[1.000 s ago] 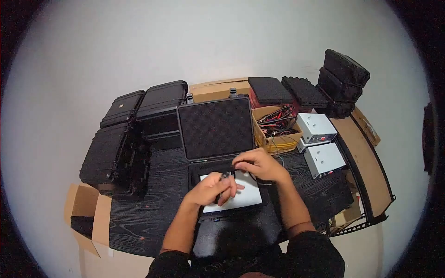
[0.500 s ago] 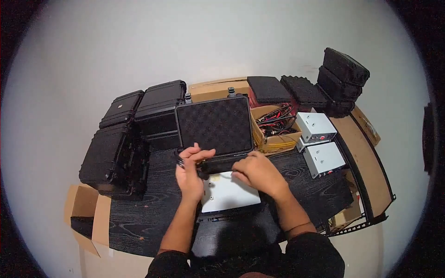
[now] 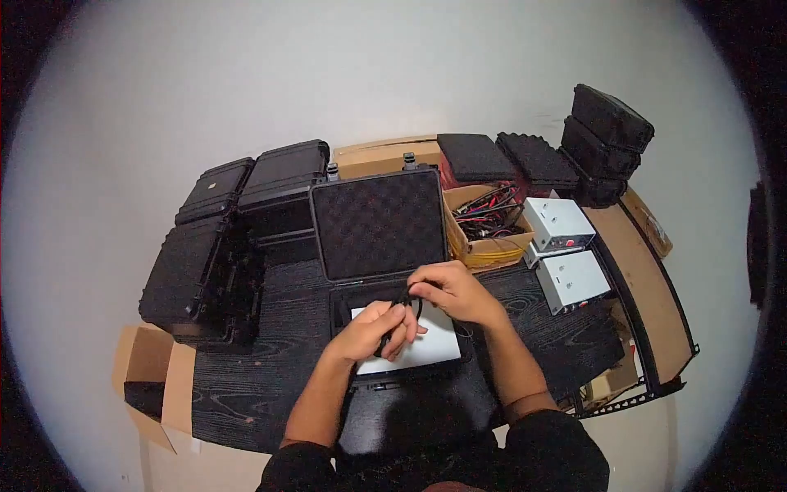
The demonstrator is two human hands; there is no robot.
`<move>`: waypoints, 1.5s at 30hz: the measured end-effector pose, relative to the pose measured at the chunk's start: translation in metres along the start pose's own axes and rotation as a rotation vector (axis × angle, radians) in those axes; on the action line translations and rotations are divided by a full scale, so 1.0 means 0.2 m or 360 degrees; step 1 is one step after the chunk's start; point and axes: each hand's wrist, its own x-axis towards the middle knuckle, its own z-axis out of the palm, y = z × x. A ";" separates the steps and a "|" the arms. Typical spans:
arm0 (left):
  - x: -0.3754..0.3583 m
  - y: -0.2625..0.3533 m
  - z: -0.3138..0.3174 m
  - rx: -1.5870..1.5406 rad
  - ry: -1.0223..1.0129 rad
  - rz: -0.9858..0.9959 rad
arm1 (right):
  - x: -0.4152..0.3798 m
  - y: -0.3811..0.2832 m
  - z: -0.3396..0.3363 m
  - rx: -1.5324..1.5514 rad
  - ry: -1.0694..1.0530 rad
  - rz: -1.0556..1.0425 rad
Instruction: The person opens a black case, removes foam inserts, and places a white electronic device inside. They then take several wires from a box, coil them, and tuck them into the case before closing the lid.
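Observation:
A black cable [image 3: 419,309] runs between my two hands, bunched in a small loop. My left hand [image 3: 379,330] is closed around part of it. With pinched fingers, my right hand [image 3: 447,291] grips the cable just above and to the right. Both hands hover over a white box-shaped device [image 3: 430,348] that sits in the base of a black hard case [image 3: 338,307]. The case's lid [image 3: 377,221] stands open, showing egg-crate foam inside. My hands cover part of the device's top.
Black hard cases [image 3: 193,266] are stacked at the left, beside an open cardboard box [image 3: 176,394]. A carton of cables [image 3: 492,250] stands behind right, near white devices [image 3: 574,279]. Foam sheets [image 3: 475,157] and more cases [image 3: 607,139] are at the back.
My left hand has moved down and right, closing around the cable. My right hand has shifted slightly up and left, so the two hands are now close together.

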 end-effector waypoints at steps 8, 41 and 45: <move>0.02 -0.04 -0.03 -0.0341 0.0380 0.0518 | 0.01 0.01 0.08 0.0190 -0.0314 0.0522; -0.06 0.07 -0.16 0.0211 0.0357 -0.0352 | 0.15 0.05 0.14 -0.0232 -0.0239 -0.0280; -0.10 0.12 -0.24 0.0362 0.0749 -0.0191 | 0.34 0.06 0.19 -0.0206 -0.0352 -0.0195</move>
